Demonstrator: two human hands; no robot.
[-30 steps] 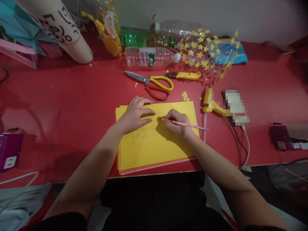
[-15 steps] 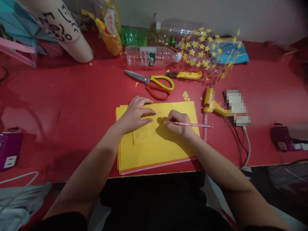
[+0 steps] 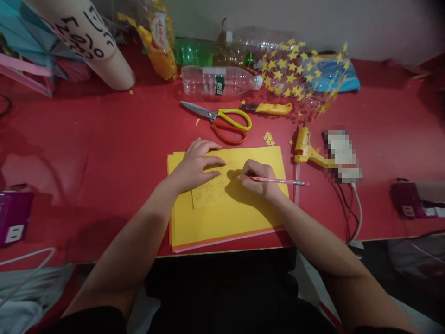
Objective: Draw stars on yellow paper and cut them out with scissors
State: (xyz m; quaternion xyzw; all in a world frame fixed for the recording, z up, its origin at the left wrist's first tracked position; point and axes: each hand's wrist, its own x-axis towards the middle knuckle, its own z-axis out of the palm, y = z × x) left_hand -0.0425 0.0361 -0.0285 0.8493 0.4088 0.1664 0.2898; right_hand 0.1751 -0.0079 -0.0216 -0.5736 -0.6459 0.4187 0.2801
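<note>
My left hand (image 3: 201, 168) lies flat with its fingers spread on a small yellow sheet (image 3: 215, 196) that bears several pencil-drawn stars. Under that sheet is a stack of larger yellow paper (image 3: 229, 227), with orange and pink edges showing below. My right hand (image 3: 257, 178) is closed around a pink pencil (image 3: 288, 181), whose tip touches or nearly touches the paper to the right of the drawn stars. Beyond the stack's far edge is a small pile of cut yellow stars (image 3: 269, 138).
Scissors (image 3: 212, 116) and a yellow cutter (image 3: 273, 109) lie beyond the paper. A glue gun (image 3: 303, 146) and a blurred-out device (image 3: 342, 155) are at the right. Bottles (image 3: 236, 82), a star-covered clear object (image 3: 295, 69) and a tall white cup (image 3: 118, 74) line the back.
</note>
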